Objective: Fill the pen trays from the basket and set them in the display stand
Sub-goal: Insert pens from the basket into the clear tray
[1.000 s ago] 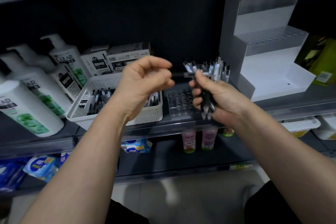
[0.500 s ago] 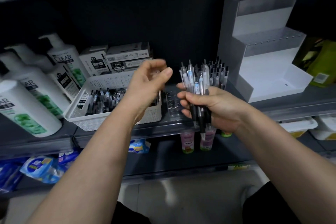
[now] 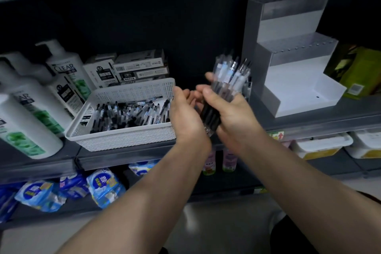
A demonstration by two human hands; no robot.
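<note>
- Head view, hidden or unclear: the bundle of pens (image 3: 231,76) at the centre of the frame is smeared with blur, so I cannot count the pens. Both hands cover the stretch of shelf (image 3: 329,121) between the basket and the stand. A few more pen tops peep out just right of the bundle, and I cannot tell what holds them. The shampoo bottles (image 3: 61,80) are cut off at the left edge.
- Head view, hands: the right hand (image 3: 233,113) has fingers and thumb curled round the bundle, tips tilted up and away. The left hand (image 3: 185,115) sits just left of it, fingers loosely spread and gripping nothing. I cannot tell whether it touches the pens.
- Head view, task things: the white basket (image 3: 123,138) lies left of centre with loose pens (image 3: 127,113) inside. The stepped display stand (image 3: 299,80) stands at upper right.
</note>
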